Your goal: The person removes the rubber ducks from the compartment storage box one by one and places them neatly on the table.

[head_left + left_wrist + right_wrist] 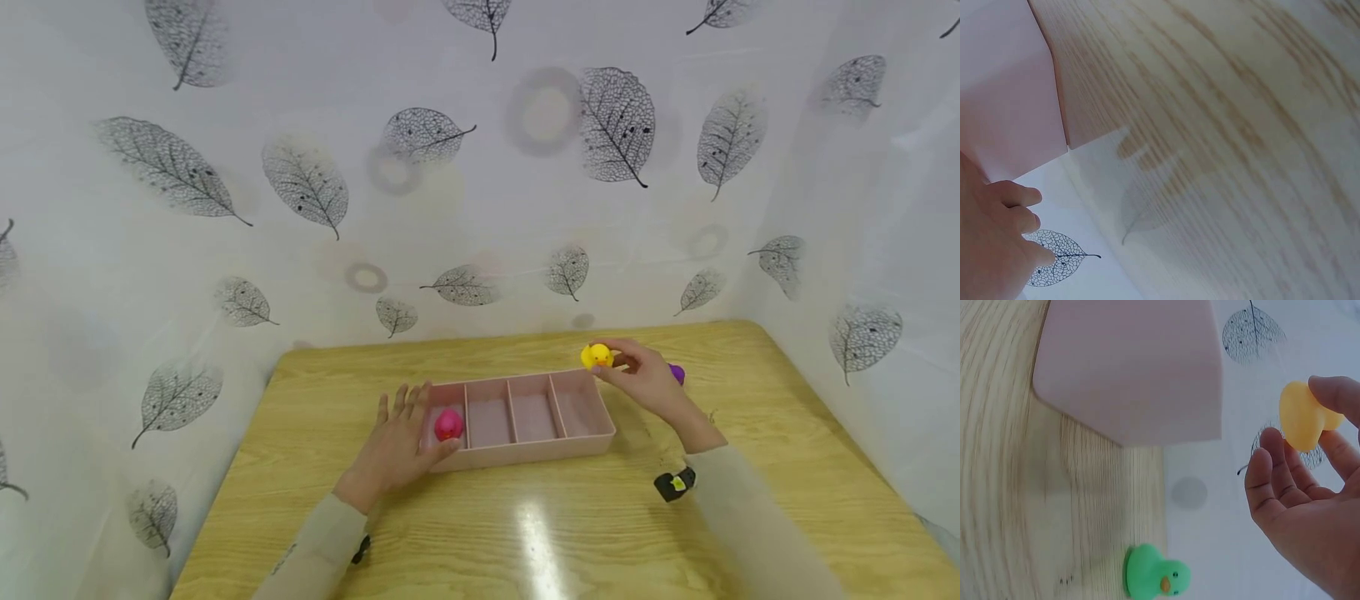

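Note:
A pink box (517, 454) with a row of compartments lies across the table. In its leftmost compartment sits a pink rubber duck (448, 425). My left hand (397, 442) rests against the box's left end, fingers spread and thumb by the front rim. In the left wrist view, the fingers (1022, 215) show past the box's pale wall (1013, 100). Over the far right corner of the box, my right hand (645, 379) pinches a yellow rubber duck (597, 357) between thumb and fingers. That duck (1302, 417) is held up beside the box in the right wrist view.
A purple toy (677, 374) peeks out behind my right hand on the table. In the right wrist view, a green rubber duck (1150, 575) stands on the wood near the box. A white curtain (480, 208) with leaf prints hangs around the wooden table (465, 533).

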Motion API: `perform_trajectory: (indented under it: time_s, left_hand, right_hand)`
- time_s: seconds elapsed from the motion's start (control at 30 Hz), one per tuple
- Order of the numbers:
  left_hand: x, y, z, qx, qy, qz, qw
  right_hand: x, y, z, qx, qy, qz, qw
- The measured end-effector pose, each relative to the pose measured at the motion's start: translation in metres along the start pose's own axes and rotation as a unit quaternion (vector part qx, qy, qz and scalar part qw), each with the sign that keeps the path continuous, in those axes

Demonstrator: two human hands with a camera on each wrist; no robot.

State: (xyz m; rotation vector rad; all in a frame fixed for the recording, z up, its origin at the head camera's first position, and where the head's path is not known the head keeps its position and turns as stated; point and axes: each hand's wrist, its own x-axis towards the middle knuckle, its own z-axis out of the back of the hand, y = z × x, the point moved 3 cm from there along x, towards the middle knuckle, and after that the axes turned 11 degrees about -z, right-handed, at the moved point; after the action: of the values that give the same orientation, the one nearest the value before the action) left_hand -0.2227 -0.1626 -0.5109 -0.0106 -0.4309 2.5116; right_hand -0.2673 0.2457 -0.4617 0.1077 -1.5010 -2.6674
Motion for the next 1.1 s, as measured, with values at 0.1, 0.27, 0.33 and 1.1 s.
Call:
perform_trajectory:
  time_s: [0.1, 0.27, 0.33, 1.1]
  left_hand:
    - [0.000, -0.001, 0.000, 0.000, -0.004, -0.002, 1.0000]
    - [0.000, -0.001, 0.001, 0.006, -0.006, -0.005, 1.0000]
    - [0.000, -0.001, 0.001, 0.009, -0.005, -0.006, 0.9999]
    - [0.000, -0.001, 0.000, 0.009, -0.009, -0.011, 0.9999]
  right_hand:
    - [-0.003, -0.007, 0.010, -0.010, -0.015, -0.004, 0.9998]
    - [-0.010, -0.014, 0.025, -0.019, -0.032, -0.004, 0.9993]
    - [-0.013, -0.016, 0.031, -0.018, -0.038, -0.005, 0.9991]
    - [-0.030, -0.058, 0.093, -0.064, -0.133, -0.023, 0.9888]
